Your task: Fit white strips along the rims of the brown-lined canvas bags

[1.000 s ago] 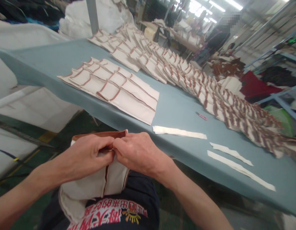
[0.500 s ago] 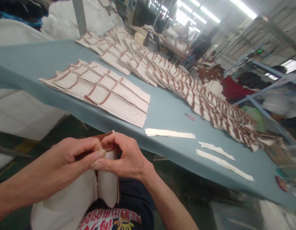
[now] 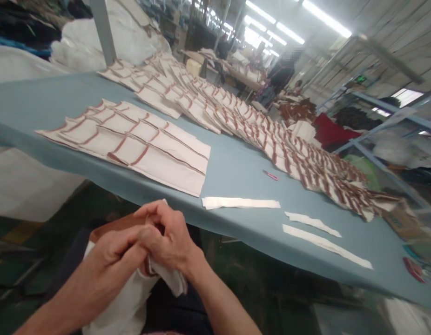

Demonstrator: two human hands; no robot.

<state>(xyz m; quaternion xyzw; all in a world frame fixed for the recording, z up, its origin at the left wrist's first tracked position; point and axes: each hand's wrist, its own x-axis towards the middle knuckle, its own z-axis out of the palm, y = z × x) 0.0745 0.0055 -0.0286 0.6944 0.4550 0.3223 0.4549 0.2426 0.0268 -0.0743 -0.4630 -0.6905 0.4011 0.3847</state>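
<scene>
Two hands are seen at the lower left of the frame, pressed together over one cream fabric piece with a brown trim; the left hand is curled shut around its upper edge, and the right hand is pinched tight on the same edge, the fingertips of both touching; the piece is held below the table edge, in the lap, with a fold hanging beneath the right wrist. One blue-grey table is spread across the middle of the frame; three white strips are laid on its near side, right of centre, apart from one another; one pink marker is seen just beyond them. One fanned batch of overlapping cream pieces is laid at the centre left; the pieces in it are too overlapped to be counted; one long row of like pieces is run from the upper centre to the right edge. One grey pillar and white sacks are seen at the upper left; one person is seen at the upper centre, well apart; one red cloth is seen beyond the row.
</scene>
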